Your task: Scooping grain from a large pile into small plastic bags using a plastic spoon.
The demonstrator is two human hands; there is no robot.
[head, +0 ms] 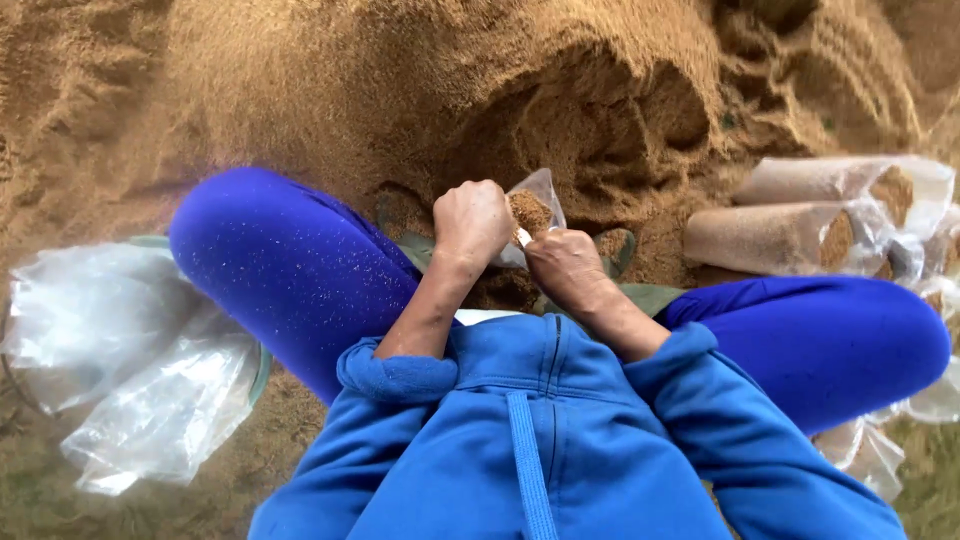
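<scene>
head view: both hands (520, 245) grip sawdust-filled bag (533, 208).

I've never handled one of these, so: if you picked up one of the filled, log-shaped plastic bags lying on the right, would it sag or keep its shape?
The filled bags look tightly packed with sawdust-like material and hold a round log form, so one would probably stay fairly stiff. Lying on its side, it might roll if pushed. The thin clear plastic looks smooth, perhaps slippery.

Both hands (470, 222) (565, 265) fisted, close together
</scene>
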